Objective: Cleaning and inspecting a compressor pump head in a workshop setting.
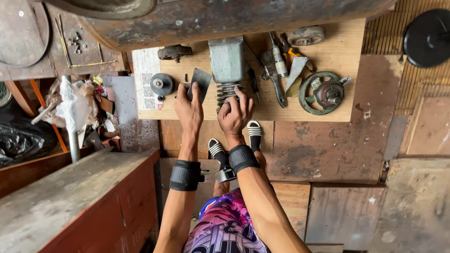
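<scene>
One wooden board point(328, 56) lies on the floor, with the parts laid out on it. Two hands work at its near edge.

The left hand point(189, 108) is closed around one flat grey scraper blade point(202, 80), thumb and fingers pinching its near end; the blade points to the far side. The right hand point(236, 114) rests on one grey-green finned engine cylinder point(227, 65), fingers spread and curled over the near fins, pressing rather than wrapping round. The cylinder stands mid-board, just right of the scraper.

Left of the left hand: one dark round pulley point(162, 84), and farther off one rusty small part point(175, 52). One white printed sheet point(146, 79) lies under the board's left end.

Right of the cylinder: one dark-handled screwdriver point(253, 80), one paintbrush point(270, 68), a cluster of hand tools point(284, 51) too overlapped to count, and one pale flat blade point(295, 70). Farther right sits one green spoked flywheel point(323, 93); beyond it, one round rusty casing point(305, 35).

Two black wrist straps, one per forearm: left point(185, 175), right point(243, 157). Two feet in striped sandals point(253, 133) show at the near edge of the board.

One large rusty drum point(225, 18) crosses the far side. One black disc point(429, 37) lies far right. One wooden bench point(70, 201) stands near left.
</scene>
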